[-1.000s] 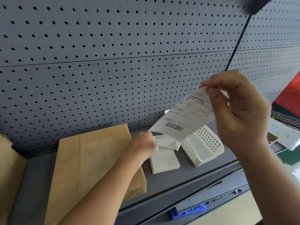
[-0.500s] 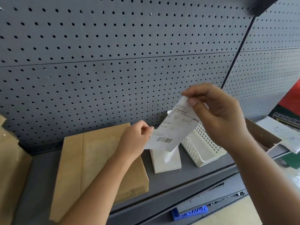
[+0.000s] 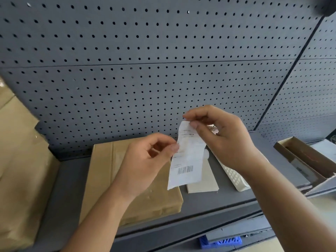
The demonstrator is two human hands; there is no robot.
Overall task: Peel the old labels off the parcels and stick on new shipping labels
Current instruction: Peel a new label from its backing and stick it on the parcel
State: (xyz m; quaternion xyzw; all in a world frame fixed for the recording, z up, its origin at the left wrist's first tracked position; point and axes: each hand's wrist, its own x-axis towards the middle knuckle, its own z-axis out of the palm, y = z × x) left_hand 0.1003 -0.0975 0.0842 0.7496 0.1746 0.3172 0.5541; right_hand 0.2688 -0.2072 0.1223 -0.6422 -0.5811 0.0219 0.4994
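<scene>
Pinching a white label (image 3: 188,157) at its top, the right hand (image 3: 223,137) holds it up while the left hand (image 3: 145,160) nips its side edge; a brown parcel (image 3: 131,179) lies under the left hand, the label's print too blurred to read and a white basket (image 3: 234,177) mostly hidden behind the right wrist.

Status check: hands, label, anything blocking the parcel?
Right hand pinches top of shipping label, left hand its left edge. Label in air, barcode end down, not stuck. Brown parcel flat on shelf below, visible top bare.

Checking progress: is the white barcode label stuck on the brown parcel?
No, left hand and right hand hold the white barcode label clear of the brown paper parcel.
</scene>
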